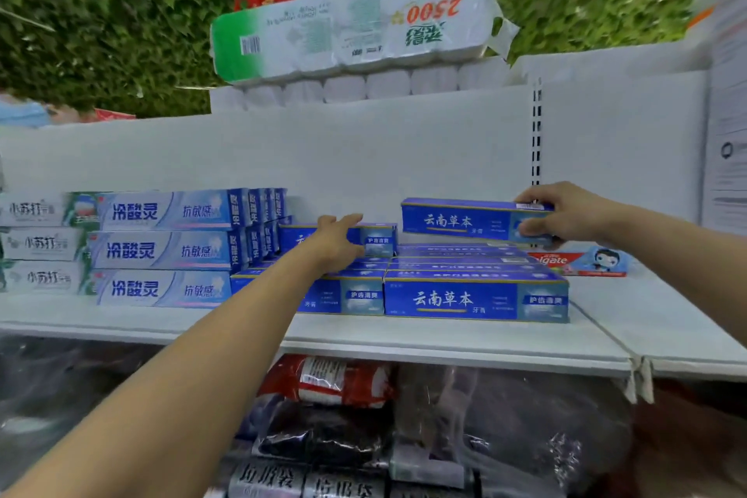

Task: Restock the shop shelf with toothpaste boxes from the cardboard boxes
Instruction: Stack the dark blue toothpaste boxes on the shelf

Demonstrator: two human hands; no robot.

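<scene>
**Stacking the blue toothpaste**

On the shelf's [404, 336] left, pale boxes [161, 251] sit in a neat pile. Our left hand [335, 243] rests flat on the back blue box [378, 241], maybe to push it straight. The held blue box [456, 220] hangs above the blue stack [473, 299]. Our right hand [566, 214] grips its end, we think to lay it on top. No cardboard boxes show.

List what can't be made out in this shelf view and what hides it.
Head view:
- Cardboard boxes: out of frame.
- Back blue box: front print covered by the left hand; grip or push unclear.
- Colgate box: left end hidden behind the blue stack.
- Lower-shelf bags: dim, blurred.
- Held blue box: right end covered by right hand.
</scene>
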